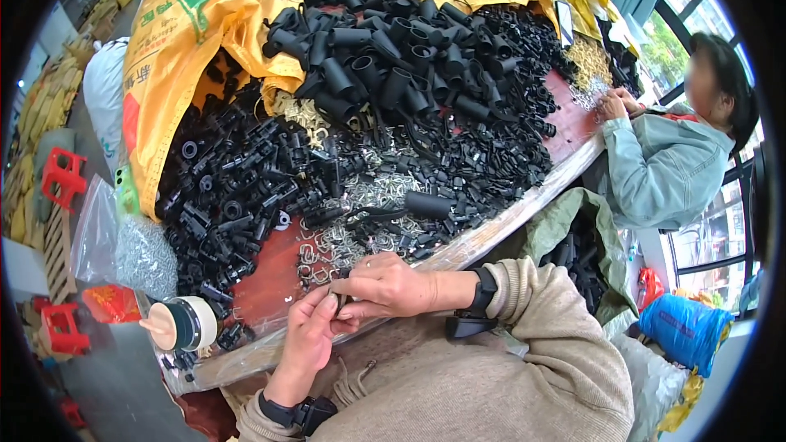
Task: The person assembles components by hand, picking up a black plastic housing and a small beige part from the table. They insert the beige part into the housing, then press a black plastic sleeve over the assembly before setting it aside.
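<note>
Between left hand point(311, 334) and right hand point(386, 285), fingertips pinch a small dark piece point(341, 301).

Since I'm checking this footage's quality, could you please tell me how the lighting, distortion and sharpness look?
Head view: fisheye bowing of the table edge, with black corners; head view: bright, partly washed-out window; head view: black tubes dark, though their outlines read; head view: the small dark piece between left hand and right hand too indistinct to identify.

Person's two hands point(385, 285), two wristbands point(485, 287), one cup point(197, 324), one co-worker point(673, 165)
</note>
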`<state>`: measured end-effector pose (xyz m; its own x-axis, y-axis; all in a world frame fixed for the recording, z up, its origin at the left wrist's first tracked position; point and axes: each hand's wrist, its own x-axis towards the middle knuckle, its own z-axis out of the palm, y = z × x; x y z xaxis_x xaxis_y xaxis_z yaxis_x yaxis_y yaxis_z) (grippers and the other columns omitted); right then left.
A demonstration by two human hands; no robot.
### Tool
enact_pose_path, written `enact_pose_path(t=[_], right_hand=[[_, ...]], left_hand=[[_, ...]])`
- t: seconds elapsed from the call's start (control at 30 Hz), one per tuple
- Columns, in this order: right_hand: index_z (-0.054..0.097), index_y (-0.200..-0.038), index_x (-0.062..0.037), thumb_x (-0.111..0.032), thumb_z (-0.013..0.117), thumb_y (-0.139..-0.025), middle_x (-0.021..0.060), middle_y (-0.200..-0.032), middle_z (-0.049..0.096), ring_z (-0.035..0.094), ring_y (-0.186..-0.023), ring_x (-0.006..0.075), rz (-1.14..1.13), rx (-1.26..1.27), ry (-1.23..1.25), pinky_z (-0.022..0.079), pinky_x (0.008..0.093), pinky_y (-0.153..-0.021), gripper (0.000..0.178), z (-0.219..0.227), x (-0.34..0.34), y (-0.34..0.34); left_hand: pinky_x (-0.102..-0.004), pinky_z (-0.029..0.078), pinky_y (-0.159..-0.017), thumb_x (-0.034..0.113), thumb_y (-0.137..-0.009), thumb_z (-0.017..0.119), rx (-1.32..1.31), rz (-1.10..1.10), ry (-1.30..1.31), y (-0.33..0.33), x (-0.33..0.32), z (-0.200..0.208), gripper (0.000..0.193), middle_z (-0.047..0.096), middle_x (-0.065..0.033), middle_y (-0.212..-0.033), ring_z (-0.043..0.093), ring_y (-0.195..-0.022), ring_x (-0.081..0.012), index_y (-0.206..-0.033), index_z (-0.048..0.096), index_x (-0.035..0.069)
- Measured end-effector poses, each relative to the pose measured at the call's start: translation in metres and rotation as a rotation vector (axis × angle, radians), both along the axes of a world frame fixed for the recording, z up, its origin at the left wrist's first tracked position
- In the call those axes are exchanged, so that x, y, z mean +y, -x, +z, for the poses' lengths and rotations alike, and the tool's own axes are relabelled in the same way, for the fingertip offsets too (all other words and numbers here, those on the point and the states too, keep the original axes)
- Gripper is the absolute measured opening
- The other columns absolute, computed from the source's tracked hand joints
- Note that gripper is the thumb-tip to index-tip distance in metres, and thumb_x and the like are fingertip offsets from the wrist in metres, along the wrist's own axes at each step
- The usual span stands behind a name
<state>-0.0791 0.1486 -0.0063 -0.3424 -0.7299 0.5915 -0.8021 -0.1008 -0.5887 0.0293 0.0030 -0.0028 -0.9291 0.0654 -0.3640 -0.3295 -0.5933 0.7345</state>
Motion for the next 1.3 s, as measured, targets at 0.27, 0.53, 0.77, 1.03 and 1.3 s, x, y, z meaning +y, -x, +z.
enact_pose_path(t=[0.27, 0.53, 0.77, 1.03, 1.3], right_hand=[[0.055, -0.093, -0.0029, -0.01, 0.067, -0.065, 0.0036, -0.061, 0.049, 0.05, -0.056, 0.0199, -0.177, 0.231, 0.006, 0.041, 0.0298, -0.05, 0.031, 0.006, 0.023, 0.021], [0.053, -0.099, -0.0059, -0.017, 0.064, -0.067, 0.0088, -0.089, 0.05, 0.047, -0.081, 0.025, -0.636, 0.299, -0.499, 0.035, 0.0346, -0.071, 0.036, 0.01, 0.081, 0.059], [0.052, -0.101, -0.0054, -0.018, 0.066, -0.065, 0.0088, -0.087, 0.051, 0.05, -0.081, 0.024, -0.544, 0.258, -0.519, 0.037, 0.0327, -0.071, 0.041, 0.015, 0.091, 0.069], [0.054, -0.096, -0.0075, -0.029, 0.068, -0.071, 0.0052, -0.086, 0.057, 0.054, -0.076, 0.0168, -0.406, -0.796, -0.091, 0.043, 0.0301, -0.065, 0.036, 0.058, 0.091, 0.084], [0.053, -0.087, -0.0092, -0.047, 0.064, -0.071, 0.0062, -0.084, 0.055, 0.053, -0.077, 0.0175, -0.061, -1.622, 0.906, 0.045, 0.0307, -0.063, 0.043, 0.031, 0.065, 0.093]], left_hand=[[-0.0228, 0.051, -0.059, 0.022, -0.086, 0.051, 0.054, 0.016, 0.065, -0.002, -0.007, -0.013, 0.03, 0.059, -0.0097, -0.083, 0.059, -0.07, -0.0136, -0.102, 0.051, -0.003], [-0.0231, 0.052, -0.059, 0.02, -0.084, 0.054, 0.052, 0.122, 0.072, -0.001, -0.008, -0.009, 0.027, 0.059, -0.0137, -0.085, 0.06, -0.068, -0.0167, -0.1, 0.049, -0.001], [-0.0224, 0.05, -0.061, 0.018, -0.083, 0.055, 0.038, 0.123, 0.038, 0.0, -0.007, -0.011, 0.031, 0.059, -0.0132, -0.089, 0.058, -0.071, -0.0155, -0.106, 0.047, -0.001], [-0.0211, 0.043, -0.056, 0.016, -0.083, 0.055, 0.017, 0.133, 0.015, -0.004, -0.01, -0.013, 0.03, 0.058, -0.0133, -0.089, 0.052, -0.068, -0.0136, -0.107, 0.047, -0.001], [-0.0207, 0.04, -0.053, 0.014, -0.083, 0.054, 0.005, 0.147, -0.005, -0.009, -0.01, -0.011, 0.03, 0.057, -0.0131, -0.089, 0.049, -0.066, -0.0131, -0.107, 0.047, -0.002]])
